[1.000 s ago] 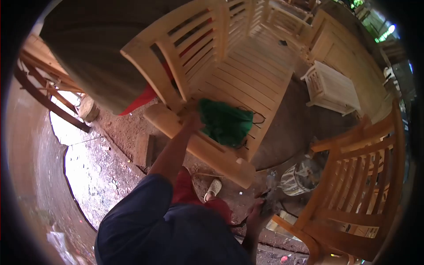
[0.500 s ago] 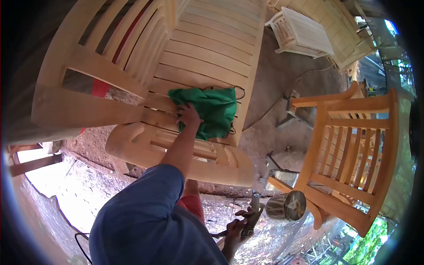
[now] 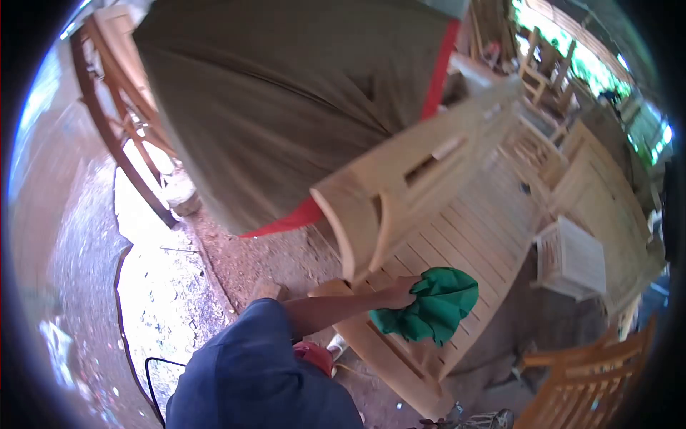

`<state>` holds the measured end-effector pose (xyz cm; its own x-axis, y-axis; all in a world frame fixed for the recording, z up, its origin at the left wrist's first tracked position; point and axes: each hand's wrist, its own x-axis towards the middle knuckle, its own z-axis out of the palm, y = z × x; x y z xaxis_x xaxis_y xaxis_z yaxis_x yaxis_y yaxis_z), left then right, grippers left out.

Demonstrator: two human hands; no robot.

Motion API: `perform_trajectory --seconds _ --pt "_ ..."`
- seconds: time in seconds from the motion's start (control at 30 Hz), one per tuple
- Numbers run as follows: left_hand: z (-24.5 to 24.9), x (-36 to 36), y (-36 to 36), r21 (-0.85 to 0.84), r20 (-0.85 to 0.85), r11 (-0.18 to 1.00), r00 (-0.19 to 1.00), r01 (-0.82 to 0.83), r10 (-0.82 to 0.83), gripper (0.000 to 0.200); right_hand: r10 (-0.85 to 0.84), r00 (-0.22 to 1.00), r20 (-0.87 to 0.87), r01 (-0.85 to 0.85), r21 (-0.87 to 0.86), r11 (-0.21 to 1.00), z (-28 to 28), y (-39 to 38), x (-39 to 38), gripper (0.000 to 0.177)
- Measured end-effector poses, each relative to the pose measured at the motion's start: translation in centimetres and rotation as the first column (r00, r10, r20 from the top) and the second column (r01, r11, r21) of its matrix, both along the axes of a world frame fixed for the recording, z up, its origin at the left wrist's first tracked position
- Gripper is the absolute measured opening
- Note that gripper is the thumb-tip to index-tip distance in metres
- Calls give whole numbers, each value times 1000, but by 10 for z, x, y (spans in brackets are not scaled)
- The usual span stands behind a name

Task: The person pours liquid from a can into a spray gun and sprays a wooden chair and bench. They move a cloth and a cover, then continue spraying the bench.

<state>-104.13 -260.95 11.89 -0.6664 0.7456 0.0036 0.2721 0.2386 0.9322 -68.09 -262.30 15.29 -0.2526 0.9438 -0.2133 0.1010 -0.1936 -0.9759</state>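
Note:
Near the slatted seat of a pale wooden bench [image 3: 457, 239], my left hand [image 3: 401, 292] is closed on a bunched green cloth [image 3: 436, 304]. The cloth hangs in folds over the seat beside the near armrest [image 3: 389, 368]; cords showed at its edges earlier. At the bottom edge, only the top of a spray gun [image 3: 457, 410] and part of its stained cup [image 3: 502, 419] show. My right hand is almost wholly cut off there, its fingers barely visible by the gun.
A brown cover with red trim [image 3: 286, 107] drapes something large behind the bench. An orange-brown slatted chair [image 3: 589, 379] stands lower right, a small pale table [image 3: 570, 257] at right. Curved dark wooden parts [image 3: 118, 136] stand at left, over uneven ground.
My view has swung left toward the covered object. My left hand, which lay flat on the spread cloth, now grips it bunched up. The spray gun has slipped toward the frame's bottom edge.

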Motion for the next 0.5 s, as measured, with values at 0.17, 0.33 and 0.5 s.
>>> perform_trajectory --seconds 0.17,0.33,0.5 --pt "105 -19 -181 79 13 994 997 -78 78 56 200 974 -102 -200 15 980 6 -11 -42 39" --pt "100 -16 -327 220 417 769 771 -600 482 29 323 934 -149 -321 40 946 13 -30 -75 36" --pt "141 -79 -472 636 304 209 490 -743 817 25 398 898 -185 -399 34 916 20 -47 -98 33"
